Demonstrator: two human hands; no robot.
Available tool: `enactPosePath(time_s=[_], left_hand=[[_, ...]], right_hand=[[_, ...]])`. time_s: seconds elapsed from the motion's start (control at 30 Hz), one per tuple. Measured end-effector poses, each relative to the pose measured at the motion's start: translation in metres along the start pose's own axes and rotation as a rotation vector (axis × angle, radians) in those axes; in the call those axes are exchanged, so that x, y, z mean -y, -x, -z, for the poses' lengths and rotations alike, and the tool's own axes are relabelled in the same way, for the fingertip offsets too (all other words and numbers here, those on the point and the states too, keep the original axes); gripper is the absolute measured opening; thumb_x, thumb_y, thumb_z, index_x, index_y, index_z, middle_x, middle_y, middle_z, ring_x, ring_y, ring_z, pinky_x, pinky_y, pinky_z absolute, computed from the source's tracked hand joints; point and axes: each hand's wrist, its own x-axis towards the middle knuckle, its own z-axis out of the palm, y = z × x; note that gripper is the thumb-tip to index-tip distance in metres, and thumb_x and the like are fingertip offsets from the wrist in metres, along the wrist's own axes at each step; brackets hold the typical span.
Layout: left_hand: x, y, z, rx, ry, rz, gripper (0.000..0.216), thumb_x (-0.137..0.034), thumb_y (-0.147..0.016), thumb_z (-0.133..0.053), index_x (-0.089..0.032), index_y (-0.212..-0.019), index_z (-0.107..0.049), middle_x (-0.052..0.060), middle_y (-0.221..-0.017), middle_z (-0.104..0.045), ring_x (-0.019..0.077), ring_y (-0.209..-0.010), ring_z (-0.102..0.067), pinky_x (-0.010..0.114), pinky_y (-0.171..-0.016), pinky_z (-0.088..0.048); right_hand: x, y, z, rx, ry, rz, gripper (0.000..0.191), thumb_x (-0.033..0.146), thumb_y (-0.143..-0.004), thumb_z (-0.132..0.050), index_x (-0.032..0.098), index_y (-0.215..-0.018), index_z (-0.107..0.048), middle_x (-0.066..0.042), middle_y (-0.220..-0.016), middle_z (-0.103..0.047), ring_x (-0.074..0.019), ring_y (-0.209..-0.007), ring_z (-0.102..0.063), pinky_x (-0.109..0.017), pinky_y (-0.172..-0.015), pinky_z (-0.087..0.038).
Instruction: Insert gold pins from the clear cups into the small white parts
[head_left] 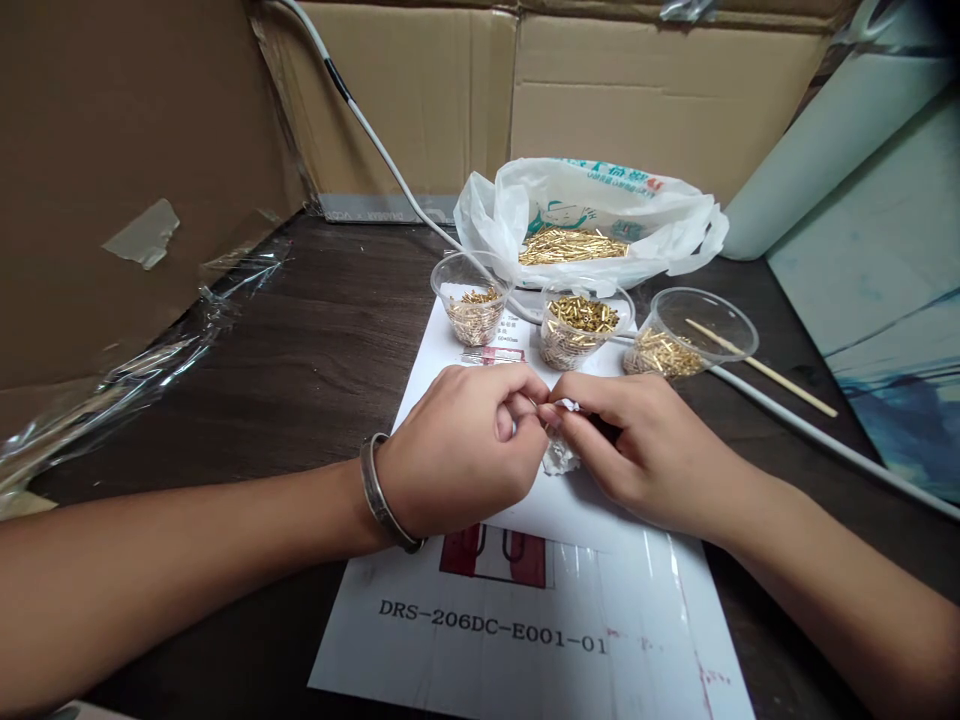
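My left hand (480, 430), with a metal bangle at its wrist, is closed in a pinch on a thin gold-coloured pin (534, 403), mostly hidden by the fingers. Against it, my right hand (637, 430) pinches a small piece of white tissue (568, 404) between thumb and forefinger, right at the pin's end. Just below the fingertips lies a crumpled white tissue (559, 455), on the white printed sheet (420, 660). A few thin pins (487, 357) rest on the paper beyond my left hand.
Behind the hands stand a left clear cup (476, 325), a middle cup (574, 345) and a tilted right cup (720, 320), all holding small brass pieces. A wooden stick (795, 387), a white cable (847, 450) and a plastic bag (660, 240) of long gold pins surround them.
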Motion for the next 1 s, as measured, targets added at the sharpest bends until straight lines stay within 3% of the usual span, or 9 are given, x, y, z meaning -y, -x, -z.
enactPosePath(time_s=[0.27,0.57,0.7,0.8,0.9,1.0], left_hand=[[0.000,-0.002,0.003,0.013,-0.007,0.018,0.017,-0.018,-0.084,-0.042,-0.017,-0.078,-0.058,0.000,-0.066,-0.059,0.0119,-0.063,-0.052,0.025,-0.060,-0.038],[0.001,-0.001,-0.001,-0.062,0.207,0.067,0.022,-0.026,-0.092,-0.037,-0.018,-0.087,-0.057,-0.002,-0.065,-0.052,0.0094,-0.057,-0.044,0.022,-0.053,-0.034],[-0.003,0.000,0.003,-0.019,0.172,0.076,0.018,-0.024,-0.090,-0.041,-0.017,-0.086,-0.057,-0.002,-0.064,-0.050,0.0100,-0.058,-0.043,0.022,-0.053,-0.034],[-0.004,0.000,0.004,0.003,0.157,0.083,0.016,-0.025,-0.089,-0.042,-0.018,-0.085,-0.056,-0.002,-0.067,-0.051,0.0105,-0.062,-0.044,0.023,-0.055,-0.035],[-0.002,0.000,0.002,-0.018,0.194,0.072,0.015,-0.026,-0.089,-0.043,-0.018,-0.085,-0.055,-0.002,-0.068,-0.049,0.0099,-0.062,-0.044,0.022,-0.056,-0.035],[-0.001,0.001,-0.001,-0.014,0.223,0.081,0.014,-0.026,-0.089,-0.044,-0.018,-0.084,-0.055,-0.002,-0.069,-0.050,0.0099,-0.062,-0.045,0.022,-0.057,-0.036]], right_hand=[[0.003,0.000,-0.002,-0.006,0.008,-0.040,0.018,0.019,-0.087,-0.046,0.018,-0.069,-0.043,0.005,-0.058,-0.039,-0.0074,-0.053,-0.033,-0.025,-0.054,-0.022],[-0.004,0.004,-0.007,-0.267,-0.320,-0.208,0.036,0.039,-0.095,-0.038,0.018,-0.065,-0.037,0.004,-0.060,-0.037,-0.0087,-0.056,-0.035,-0.025,-0.053,-0.027],[-0.004,0.005,-0.007,-0.301,-0.268,-0.196,0.033,0.036,-0.094,-0.041,0.018,-0.066,-0.041,0.003,-0.061,-0.041,-0.0095,-0.057,-0.037,-0.026,-0.054,-0.028],[-0.003,0.008,-0.001,-0.319,-0.183,-0.203,0.022,0.029,-0.094,-0.039,0.019,-0.078,-0.049,0.003,-0.065,-0.048,-0.0104,-0.060,-0.043,-0.026,-0.059,-0.032],[-0.001,0.012,0.011,-0.226,-0.018,-0.176,0.015,0.023,-0.094,-0.037,0.019,-0.087,-0.050,0.001,-0.072,-0.052,-0.0118,-0.064,-0.045,-0.027,-0.062,-0.033],[0.000,0.016,0.024,-0.022,0.152,-0.153,0.018,0.025,-0.092,-0.037,0.019,-0.079,-0.047,-0.001,-0.072,-0.052,-0.0137,-0.064,-0.044,-0.028,-0.059,-0.030]])
